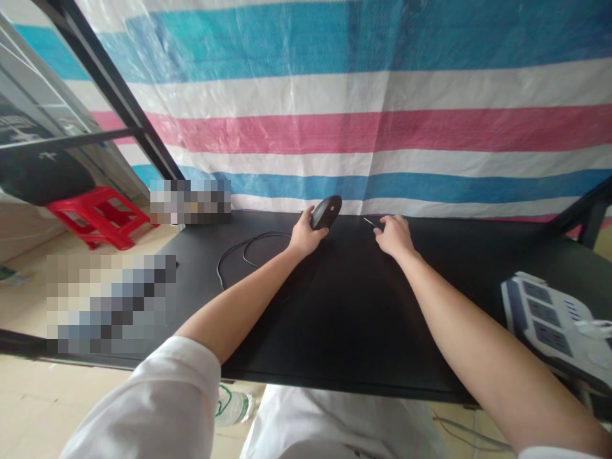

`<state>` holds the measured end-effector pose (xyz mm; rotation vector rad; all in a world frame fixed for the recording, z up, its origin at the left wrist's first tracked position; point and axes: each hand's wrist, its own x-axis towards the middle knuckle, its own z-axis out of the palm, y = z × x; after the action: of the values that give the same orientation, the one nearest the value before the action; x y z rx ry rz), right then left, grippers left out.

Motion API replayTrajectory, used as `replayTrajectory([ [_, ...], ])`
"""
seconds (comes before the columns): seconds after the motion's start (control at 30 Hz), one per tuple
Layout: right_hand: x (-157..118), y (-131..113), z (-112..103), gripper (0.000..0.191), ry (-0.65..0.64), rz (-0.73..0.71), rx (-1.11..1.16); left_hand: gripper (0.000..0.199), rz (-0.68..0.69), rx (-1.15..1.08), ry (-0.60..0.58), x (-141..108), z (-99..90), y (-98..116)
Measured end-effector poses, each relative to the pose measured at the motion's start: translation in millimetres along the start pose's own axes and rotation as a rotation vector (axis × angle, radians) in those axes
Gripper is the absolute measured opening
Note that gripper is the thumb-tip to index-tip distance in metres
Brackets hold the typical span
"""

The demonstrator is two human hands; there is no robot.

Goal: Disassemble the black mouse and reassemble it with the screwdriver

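A black computer mouse [327, 213] is gripped in my left hand [308, 234], tilted up on its edge above the black table [335, 319]. Its thin black cable [234, 245] loops over the tabletop to the left of that hand. To the right, my right hand [394, 234] has its fingers closed round a small screwdriver [373, 224], whose thin metal shaft points left toward the mouse. The two hands are apart, both near the table's far edge. The palm side of my right hand is hidden.
A white and grey power strip [549, 319] with a plugged-in white cord lies at the table's right. Striped plastic sheeting [382, 127] hangs behind. A red stool [102, 213] with a black bag [43, 175] stands left. A plastic bottle [234, 406] is under the front edge. Two patches at left are blurred.
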<state>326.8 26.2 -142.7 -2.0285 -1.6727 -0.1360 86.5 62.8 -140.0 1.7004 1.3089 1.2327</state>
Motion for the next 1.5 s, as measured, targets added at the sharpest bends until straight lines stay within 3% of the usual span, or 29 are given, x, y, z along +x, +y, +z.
replayTrajectory([
  [0.13,0.1,5.0,-0.9,0.036,-0.009,0.099,-0.026,0.040,-0.027,-0.027,-0.061,0.1,0.5,2.6],
  [0.27,-4.4,0.5,-8.1,0.030,-0.048,0.094,-0.053,0.032,-0.159,-0.216,-0.062,2.8,5.0,5.9],
  [0.37,-7.7,-6.6,-11.7,0.032,0.002,0.109,0.014,0.029,-0.232,-0.251,-0.053,9.0,6.3,10.1],
  [0.6,-9.7,-12.5,-7.9,0.027,0.189,-0.109,0.375,0.040,-0.226,-0.153,-0.083,26.4,9.8,15.7],
  [0.93,-9.9,-15.5,-6.2,0.029,0.364,-0.046,0.540,0.041,-0.125,-0.223,-0.108,25.2,12.1,7.2],
  [1.27,-16.0,-25.9,-5.9,0.025,0.306,-0.073,0.674,0.055,-0.080,-0.215,-0.129,27.2,10.8,1.2],
  [1.5,-17.0,-28.4,-3.6,0.040,0.242,-0.105,0.732,0.062,-0.041,-0.172,-0.144,25.0,10.1,1.9],
])
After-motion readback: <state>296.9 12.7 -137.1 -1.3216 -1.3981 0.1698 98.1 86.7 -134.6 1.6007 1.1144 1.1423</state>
